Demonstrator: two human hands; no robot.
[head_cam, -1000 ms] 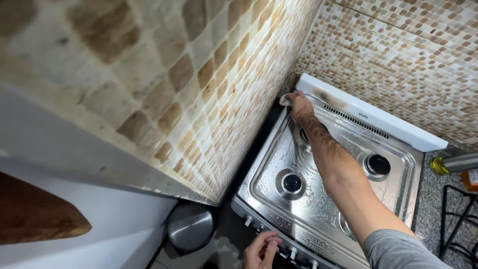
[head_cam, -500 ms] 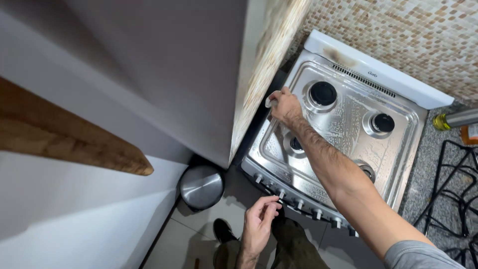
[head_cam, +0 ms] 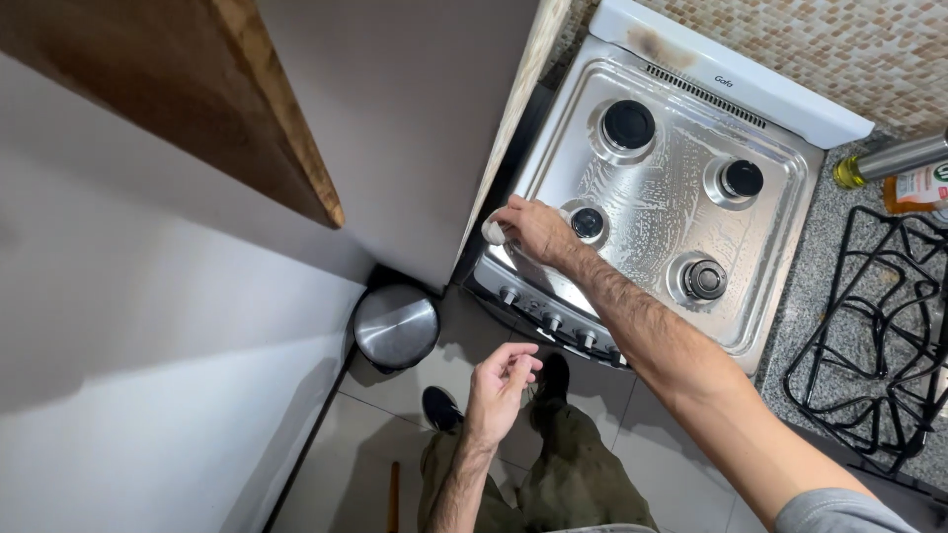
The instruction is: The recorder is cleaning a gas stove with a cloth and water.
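Spanning the scene, the steel stove point(head_cam: 660, 202) carries soapy streaks; at its front left corner the right hand point(head_cam: 533, 227) curls around a small white pad point(head_cam: 492, 232), pressing it down. Below the knobs, the left hand point(head_cam: 499, 385) hangs loosely curled, holding nothing.

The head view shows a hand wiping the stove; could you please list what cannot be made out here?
- What the right hand presses on the stove top: only a whitish bit shows, fingers cover the rest.
- Whether the left hand holds anything: its curled fingers hide the palm.
- The bottles and the black grate: cut off by the right edge.
- The knobs' settings: too small.
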